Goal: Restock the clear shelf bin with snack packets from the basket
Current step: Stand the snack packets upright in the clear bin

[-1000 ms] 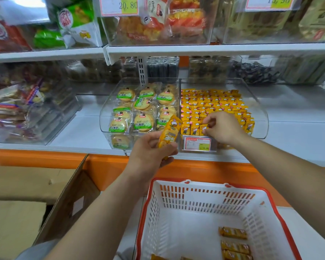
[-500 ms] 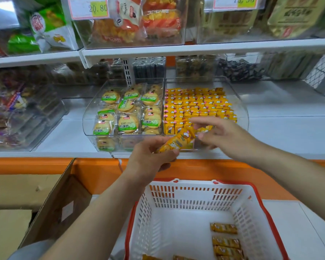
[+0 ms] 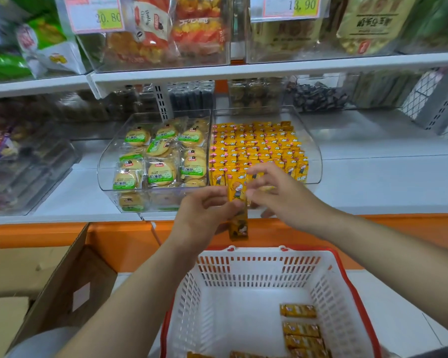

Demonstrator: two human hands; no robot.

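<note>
The left hand (image 3: pixel 202 218) has a yellow snack packet (image 3: pixel 237 196) in its grip, near the clear bin (image 3: pixel 316 161) at 12 o'clock. The right hand (image 3: pixel 290 200) grip is too blurry to tell. A loose swap could drop it.

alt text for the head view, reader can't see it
A left hand holds yellow packets upright before a clear bin full of the same, and the right hand reaches their top, too blurred to tell a pinch. Below, a white basket holds a few more.
</note>
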